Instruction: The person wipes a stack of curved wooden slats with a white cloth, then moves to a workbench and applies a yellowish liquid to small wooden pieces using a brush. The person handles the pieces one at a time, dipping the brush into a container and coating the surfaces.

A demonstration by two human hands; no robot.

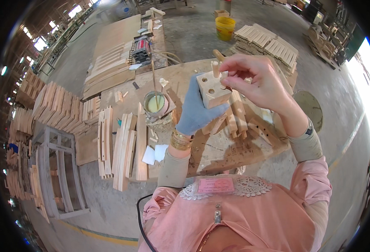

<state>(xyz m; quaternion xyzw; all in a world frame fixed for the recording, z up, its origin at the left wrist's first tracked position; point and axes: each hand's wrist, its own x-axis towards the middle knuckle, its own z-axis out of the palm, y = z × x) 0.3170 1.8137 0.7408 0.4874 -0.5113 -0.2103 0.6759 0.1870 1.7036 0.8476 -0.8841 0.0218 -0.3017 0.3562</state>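
My left hand, in a grey-blue glove, grips a pale wooden block above the workbench. Round holes show in the block's upper face, and a short wooden dowel stands up from it. Over that face, my right hand is bare, with thumb and fingertips pinched on a second small dowel, partly covered by the fingers. How deep this dowel sits in its hole is hidden. A brown rounded wooden handle shows just beyond my right fingers.
On the workbench, a jar of pale glue holds a stick, left of my left hand. Wooden strips lie at the left, more wooden pieces under my hands. A yellow bucket and stacked slats stand beyond.
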